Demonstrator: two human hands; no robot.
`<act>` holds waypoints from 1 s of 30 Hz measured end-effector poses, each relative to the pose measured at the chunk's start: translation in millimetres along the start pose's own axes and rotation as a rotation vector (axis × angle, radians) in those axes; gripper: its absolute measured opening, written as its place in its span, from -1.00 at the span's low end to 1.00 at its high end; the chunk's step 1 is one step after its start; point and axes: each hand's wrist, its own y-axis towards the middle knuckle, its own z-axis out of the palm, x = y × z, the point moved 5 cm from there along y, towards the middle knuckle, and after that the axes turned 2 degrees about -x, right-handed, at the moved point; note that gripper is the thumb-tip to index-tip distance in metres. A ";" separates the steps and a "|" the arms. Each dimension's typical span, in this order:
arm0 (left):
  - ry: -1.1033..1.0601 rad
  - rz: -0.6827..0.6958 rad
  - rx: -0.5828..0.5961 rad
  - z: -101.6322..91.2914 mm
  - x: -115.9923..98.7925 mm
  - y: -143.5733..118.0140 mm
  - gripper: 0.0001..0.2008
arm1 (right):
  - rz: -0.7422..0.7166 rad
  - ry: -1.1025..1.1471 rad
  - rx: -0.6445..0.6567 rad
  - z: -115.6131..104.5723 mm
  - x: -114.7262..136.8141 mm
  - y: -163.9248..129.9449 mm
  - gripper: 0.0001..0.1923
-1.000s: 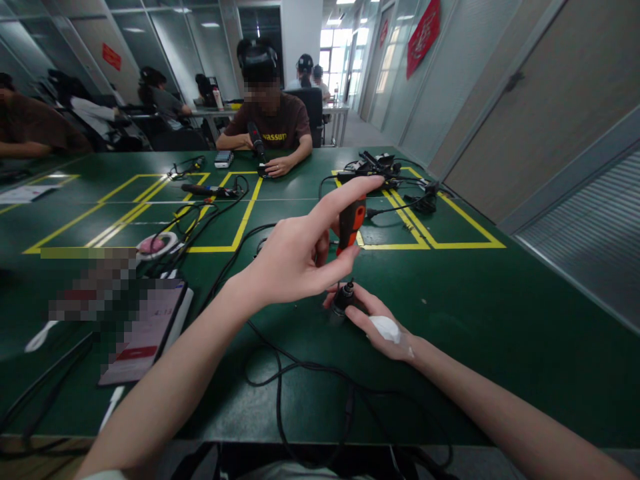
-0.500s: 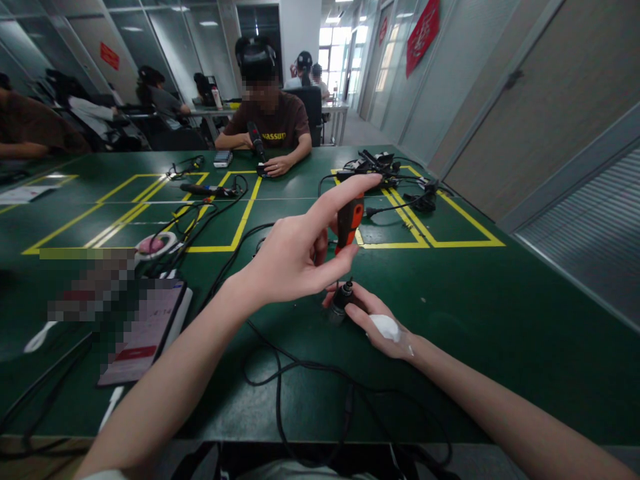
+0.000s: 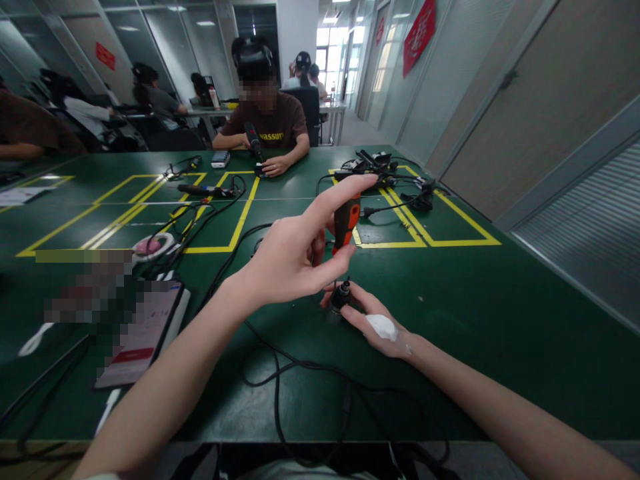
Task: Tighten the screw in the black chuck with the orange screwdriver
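Two hands meet over a small black tool (image 3: 341, 298) that stands on the green tabletop (image 3: 480, 313), and everything else is placed here from that tool.

What could go wrong: the tool stands upright on a narrow base, steadied only from its right side, so a sideways push from above could tip it or let it skid on the smooth tabletop. The driver (image 3: 346, 224) is pinched rather than fully gripped, so it could slip off the tool's top if it tilts. A black cord (image 3: 278, 373) loops just in front of the tool, near both forearms; a snag on it might drag the tool out of line.

The grip: the left hand (image 3: 293, 257), directly above and left of the tool, pinches the orange-and-black driver between thumb and middle fingers, with the index finger stretched straight along its top. The driver's tip points down at the tool's top; whether they touch I cannot tell. The right hand (image 3: 373, 320), just right of the tool, lies low on the tabletop with its fingers curled loosely about the tool's base, touching it; a white patch (image 3: 381, 327) sits on the back of this hand.

Well beyond the tool, a person (image 3: 265, 120) sits across the tabletop holding another tool.
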 end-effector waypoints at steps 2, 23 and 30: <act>-0.003 0.001 0.000 0.1 0.0 0.1 -0.24 | -0.003 -0.005 -0.005 -0.5 0.7 0.0 -0.55; -0.078 -0.017 -0.022 -2.2 -0.3 0.3 -0.20 | 0.010 -0.031 -0.009 -0.7 1.2 -0.5 -0.63; -0.005 0.079 -0.039 -5.1 -2.3 1.2 -0.24 | -0.005 -0.016 -0.007 0.5 1.8 -0.8 -0.60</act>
